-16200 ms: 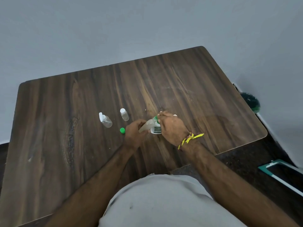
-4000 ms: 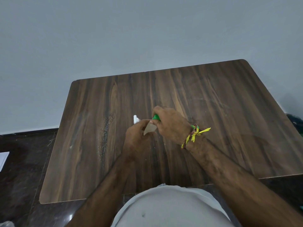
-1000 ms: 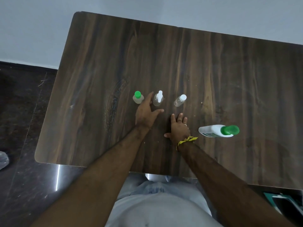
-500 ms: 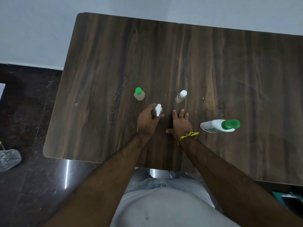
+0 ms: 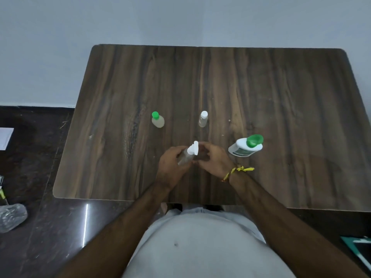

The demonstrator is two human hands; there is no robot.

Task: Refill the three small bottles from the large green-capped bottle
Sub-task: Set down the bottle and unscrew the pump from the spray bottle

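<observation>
At frame centre, the left hand [image 5: 170, 167] curls round a clear small bottle [image 5: 185, 157], tilted with its white flip cap [image 5: 195, 150] pointing up-right. The right hand [image 5: 214, 160] cups beside the cap, fingers loosely bent; whether it touches is unclear. The large white bottle [image 5: 244, 149], green-capped, stands right on the woodgrain table [image 5: 281, 97].

Left hand [image 5: 170, 165] fingers curled in grip; right hand [image 5: 214, 159] alongside, fingers loosely bent; both forearms extended.
</observation>
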